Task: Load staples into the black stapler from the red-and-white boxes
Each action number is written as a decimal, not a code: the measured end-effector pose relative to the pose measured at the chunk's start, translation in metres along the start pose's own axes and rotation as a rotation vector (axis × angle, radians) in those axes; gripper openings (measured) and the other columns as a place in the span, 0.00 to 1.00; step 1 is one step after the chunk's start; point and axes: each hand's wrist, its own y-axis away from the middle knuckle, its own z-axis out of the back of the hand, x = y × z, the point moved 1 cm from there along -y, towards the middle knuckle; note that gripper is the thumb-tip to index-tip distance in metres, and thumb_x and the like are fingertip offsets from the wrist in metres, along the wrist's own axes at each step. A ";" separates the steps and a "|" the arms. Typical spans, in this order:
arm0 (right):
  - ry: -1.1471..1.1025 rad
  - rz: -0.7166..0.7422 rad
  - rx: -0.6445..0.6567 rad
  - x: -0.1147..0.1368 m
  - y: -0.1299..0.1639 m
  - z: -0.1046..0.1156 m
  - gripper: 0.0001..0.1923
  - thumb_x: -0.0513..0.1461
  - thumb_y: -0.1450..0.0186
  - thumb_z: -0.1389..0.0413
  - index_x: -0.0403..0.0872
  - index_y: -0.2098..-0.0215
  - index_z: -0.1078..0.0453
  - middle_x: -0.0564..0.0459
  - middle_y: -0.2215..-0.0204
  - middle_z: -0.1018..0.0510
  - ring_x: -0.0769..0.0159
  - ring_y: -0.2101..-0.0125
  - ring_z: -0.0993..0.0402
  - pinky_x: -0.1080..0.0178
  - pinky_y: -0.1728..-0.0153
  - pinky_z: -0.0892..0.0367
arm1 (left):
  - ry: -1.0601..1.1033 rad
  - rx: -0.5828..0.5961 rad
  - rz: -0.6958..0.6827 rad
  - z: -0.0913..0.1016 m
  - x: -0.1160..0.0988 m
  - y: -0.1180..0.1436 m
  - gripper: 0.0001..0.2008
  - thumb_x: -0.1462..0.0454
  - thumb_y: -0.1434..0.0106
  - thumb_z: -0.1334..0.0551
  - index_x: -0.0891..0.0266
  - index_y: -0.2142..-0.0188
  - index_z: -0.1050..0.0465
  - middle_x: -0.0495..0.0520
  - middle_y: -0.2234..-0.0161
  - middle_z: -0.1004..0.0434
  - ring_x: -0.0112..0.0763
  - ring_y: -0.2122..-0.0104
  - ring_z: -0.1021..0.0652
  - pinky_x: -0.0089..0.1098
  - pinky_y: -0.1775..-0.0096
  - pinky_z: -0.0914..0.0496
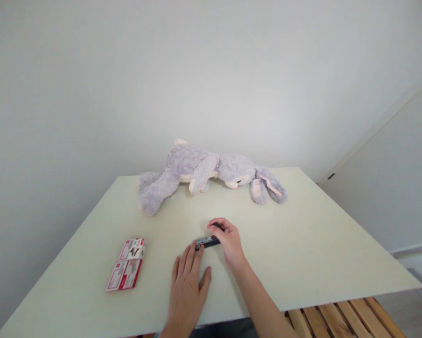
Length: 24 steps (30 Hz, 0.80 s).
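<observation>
Lying near the middle of the pale surface, a small dark bar-shaped object is the thing in hand; what it is cannot be told from this view. The right hand covers its right end, with the fingers curled over and grasping it from above while it stays on the surface. The left hand rests flat, palm down, just in front of the object, its fingers released and spread; the tip of one of them reaches the object's left end, though whether they actually touch cannot be told.

To the left of both hands, and apart from them, lie red-and-white packets, one set against the other, flat on the surface. Farther back, beyond the object, a grey plush rabbit lies on its side across the far part of the surface, its long ears pointing right and its legs pointing left. A plain white wall rises behind the surface. At the lower right, below the near edge, wooden slats show.
</observation>
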 end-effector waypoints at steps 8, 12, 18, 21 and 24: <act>-0.239 -0.118 -0.250 -0.008 -0.003 0.068 0.25 0.55 0.32 0.50 0.47 0.49 0.27 0.44 0.52 0.18 0.53 0.49 0.22 0.48 0.47 0.28 | 0.152 -0.049 0.007 0.005 0.014 -0.009 0.25 0.61 0.26 0.46 0.56 0.32 0.42 0.57 0.30 0.41 0.43 0.31 0.40 0.55 0.32 0.44; -0.135 -0.097 -0.433 -0.009 0.036 0.088 0.19 0.51 0.33 0.43 0.50 0.49 0.30 0.50 0.53 0.21 0.59 0.51 0.24 0.56 0.49 0.30 | 0.304 -0.116 0.148 0.015 0.014 -0.005 0.13 0.60 0.24 0.49 0.59 0.48 0.30 0.60 0.44 0.26 0.42 0.42 0.27 0.46 0.44 0.32; 0.351 0.020 0.126 -0.007 0.105 0.037 0.09 0.45 0.28 0.45 0.49 0.63 0.30 0.53 0.66 0.27 0.62 0.64 0.28 0.62 0.62 0.32 | 0.279 0.064 0.111 0.015 -0.017 -0.001 0.16 0.63 0.27 0.46 0.57 0.73 0.31 0.51 0.72 0.26 0.38 0.67 0.25 0.37 0.62 0.37; 0.453 0.100 0.207 -0.008 0.120 0.012 0.10 0.41 0.27 0.48 0.49 0.67 0.32 0.53 0.66 0.29 0.63 0.66 0.29 0.63 0.64 0.33 | 0.305 0.062 0.145 0.013 -0.026 -0.004 0.12 0.66 0.32 0.42 0.57 0.74 0.30 0.50 0.72 0.25 0.38 0.68 0.26 0.37 0.63 0.40; 0.514 0.161 0.195 -0.012 0.125 0.007 0.07 0.38 0.29 0.49 0.50 0.66 0.34 0.53 0.65 0.30 0.64 0.66 0.29 0.63 0.65 0.34 | 0.332 0.086 0.172 0.014 -0.027 -0.006 0.11 0.69 0.36 0.41 0.58 0.75 0.32 0.49 0.74 0.26 0.36 0.70 0.27 0.37 0.64 0.42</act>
